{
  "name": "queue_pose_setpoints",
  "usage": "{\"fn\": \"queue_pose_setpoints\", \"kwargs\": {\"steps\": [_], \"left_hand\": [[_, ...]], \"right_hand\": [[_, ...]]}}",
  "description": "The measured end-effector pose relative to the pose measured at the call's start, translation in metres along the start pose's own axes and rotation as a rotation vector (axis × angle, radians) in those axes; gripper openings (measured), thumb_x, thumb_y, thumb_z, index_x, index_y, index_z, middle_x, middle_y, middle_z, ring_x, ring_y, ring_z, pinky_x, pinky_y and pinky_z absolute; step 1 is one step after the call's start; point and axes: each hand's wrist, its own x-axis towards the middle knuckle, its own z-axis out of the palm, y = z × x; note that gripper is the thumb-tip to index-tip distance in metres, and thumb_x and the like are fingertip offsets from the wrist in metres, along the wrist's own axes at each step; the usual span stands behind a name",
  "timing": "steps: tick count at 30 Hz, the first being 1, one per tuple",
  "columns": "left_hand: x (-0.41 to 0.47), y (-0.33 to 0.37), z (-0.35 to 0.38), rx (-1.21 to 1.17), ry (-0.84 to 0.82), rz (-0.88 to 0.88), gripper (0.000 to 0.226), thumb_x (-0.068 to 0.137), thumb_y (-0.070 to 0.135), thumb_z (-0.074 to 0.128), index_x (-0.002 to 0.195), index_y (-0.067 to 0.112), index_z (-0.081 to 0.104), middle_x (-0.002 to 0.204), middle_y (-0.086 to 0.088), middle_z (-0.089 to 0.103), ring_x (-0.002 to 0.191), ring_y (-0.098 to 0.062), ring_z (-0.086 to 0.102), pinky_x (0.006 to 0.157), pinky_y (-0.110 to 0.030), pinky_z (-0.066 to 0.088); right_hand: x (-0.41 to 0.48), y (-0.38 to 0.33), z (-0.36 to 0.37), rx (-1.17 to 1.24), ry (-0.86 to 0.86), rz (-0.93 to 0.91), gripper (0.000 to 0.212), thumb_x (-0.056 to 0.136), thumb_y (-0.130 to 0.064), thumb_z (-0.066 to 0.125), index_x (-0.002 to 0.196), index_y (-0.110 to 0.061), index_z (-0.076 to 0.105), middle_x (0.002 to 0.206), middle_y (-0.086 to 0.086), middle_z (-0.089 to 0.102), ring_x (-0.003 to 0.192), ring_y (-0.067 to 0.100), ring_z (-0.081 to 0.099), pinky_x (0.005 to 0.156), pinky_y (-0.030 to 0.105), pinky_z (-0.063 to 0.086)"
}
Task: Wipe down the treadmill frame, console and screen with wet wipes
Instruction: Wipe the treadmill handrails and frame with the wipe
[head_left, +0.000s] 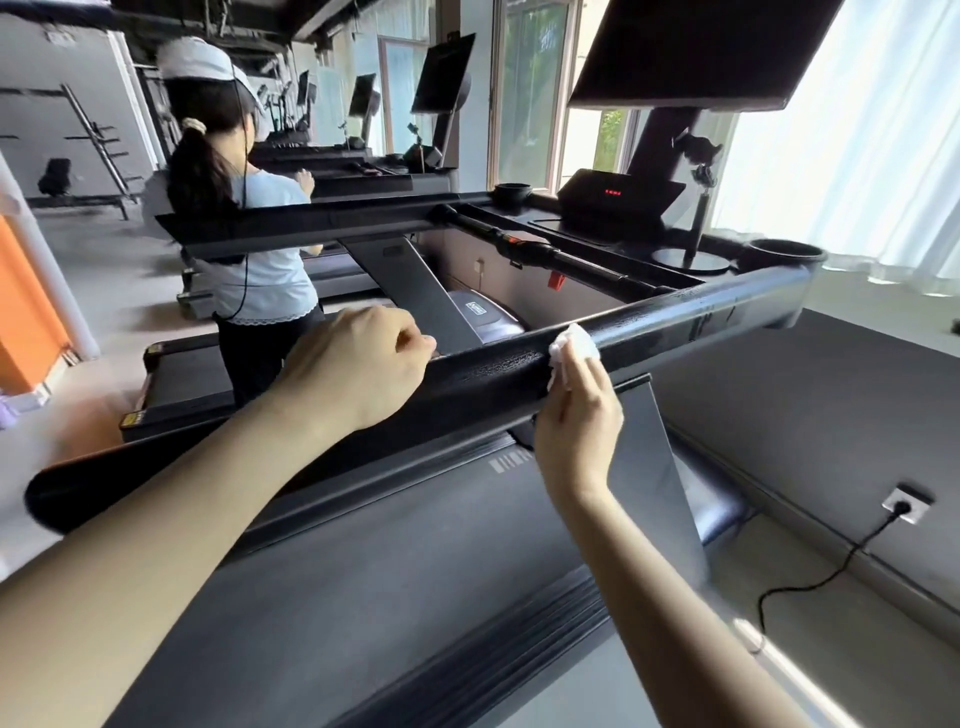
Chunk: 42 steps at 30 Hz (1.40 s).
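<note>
The black right handrail (675, 317) of the treadmill runs diagonally across the middle of the view. My right hand (579, 410) reaches up from under the rail and holds a crumpled white wet wipe (571, 348) against its side. My left hand (358, 364) rests on top of the same rail further back, fingers curled over it. The console (618, 200) with red digits lies ahead, and the dark screen (691, 52) hangs above it. A cross bar (545, 254) with a red safety clip joins the two rails.
The treadmill belt (415, 597) lies below me. Another person (244, 234) stands on the neighbouring treadmill to the left. A phone holder stand (696, 228) sits on the console tray, cup holders (784, 252) at its corners. A power cable (831, 566) runs to a floor socket at right.
</note>
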Motion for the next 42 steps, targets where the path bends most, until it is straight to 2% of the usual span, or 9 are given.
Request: {"fn": "queue_pose_setpoints", "kwargs": {"steps": [11,14,18,21,24,27,30,36,42], "left_hand": [[-0.024,-0.03,-0.009,0.038,0.15,0.012,0.034,0.098,0.042,0.057,0.078,0.019,0.07,0.082,0.002,0.059,0.08,-0.026,0.054,0.065,-0.033,0.031],[-0.028,-0.041,-0.001,0.003,0.187,0.061,0.043,0.098,0.04,0.058,0.063,0.015,0.059,0.071,0.002,0.052,0.074,-0.028,0.055,0.061,-0.035,0.031],[-0.028,-0.048,0.002,-0.039,0.218,0.121,0.047,0.097,0.034,0.06,0.057,0.01,0.054,0.064,-0.002,0.047,0.068,-0.034,0.051,0.06,-0.036,0.029],[-0.026,-0.049,0.001,-0.06,0.191,0.123,0.043,0.098,0.033,0.06,0.062,0.008,0.06,0.069,-0.005,0.049,0.073,-0.036,0.052,0.062,-0.037,0.031],[-0.026,-0.049,-0.001,-0.097,0.148,0.102,0.034,0.098,0.032,0.06,0.075,0.011,0.072,0.079,-0.006,0.057,0.083,-0.036,0.056,0.07,-0.039,0.044],[-0.023,-0.053,-0.003,-0.133,0.109,0.06,0.029,0.095,0.029,0.059,0.078,0.01,0.073,0.086,-0.007,0.063,0.089,-0.039,0.059,0.079,-0.042,0.051],[-0.02,-0.055,-0.006,-0.139,0.041,0.034,0.027,0.095,0.026,0.057,0.084,0.006,0.072,0.092,-0.009,0.065,0.095,-0.041,0.059,0.085,-0.044,0.051],[-0.019,-0.051,-0.023,-0.284,-0.135,-0.082,0.025,0.088,0.037,0.054,0.074,0.02,0.068,0.086,-0.006,0.066,0.097,-0.03,0.061,0.087,-0.035,0.049],[-0.021,-0.052,-0.027,-0.433,-0.131,-0.134,0.046,0.069,0.046,0.05,0.08,0.011,0.078,0.088,-0.008,0.075,0.098,-0.032,0.066,0.09,-0.042,0.053]], "right_hand": [[-0.051,-0.049,0.012,0.023,-0.296,-0.655,0.043,0.094,0.007,0.048,0.133,0.0,0.064,0.083,0.007,0.058,0.066,0.027,0.048,0.053,0.042,0.044],[-0.033,-0.018,0.006,-0.048,-0.214,-0.453,0.049,0.087,0.01,0.051,0.133,-0.001,0.063,0.087,0.009,0.058,0.074,0.033,0.055,0.062,0.043,0.05],[-0.036,-0.019,0.013,0.092,-0.019,0.026,0.039,0.104,-0.004,0.047,0.142,-0.003,0.054,0.135,0.012,0.064,0.124,0.025,0.058,0.103,0.032,0.046],[-0.06,-0.059,0.023,0.185,0.038,0.145,0.037,0.108,-0.011,0.046,0.145,-0.017,0.047,0.13,0.002,0.066,0.113,0.021,0.065,0.094,0.026,0.048],[-0.093,-0.104,0.022,0.181,-0.147,0.095,0.042,0.105,-0.007,0.048,0.123,-0.044,0.043,0.106,-0.026,0.061,0.085,0.006,0.061,0.077,0.022,0.046],[-0.123,-0.128,0.026,0.188,-0.422,-0.162,0.038,0.091,0.003,0.045,0.111,-0.028,0.054,0.107,-0.011,0.061,0.08,0.023,0.057,0.068,0.04,0.051],[-0.125,-0.119,0.026,0.099,-0.451,-0.412,0.029,0.089,0.005,0.049,0.11,-0.013,0.057,0.099,0.002,0.064,0.072,0.027,0.051,0.059,0.043,0.047],[-0.076,-0.099,0.017,0.134,-0.028,0.29,0.026,0.105,-0.014,0.05,0.118,-0.034,0.042,0.083,-0.009,0.061,0.071,0.026,0.062,0.065,0.037,0.048],[-0.128,-0.17,0.029,0.305,-0.343,-0.245,0.034,0.092,0.007,0.054,0.107,-0.023,0.052,0.107,-0.007,0.065,0.078,0.023,0.062,0.066,0.038,0.053]]}}
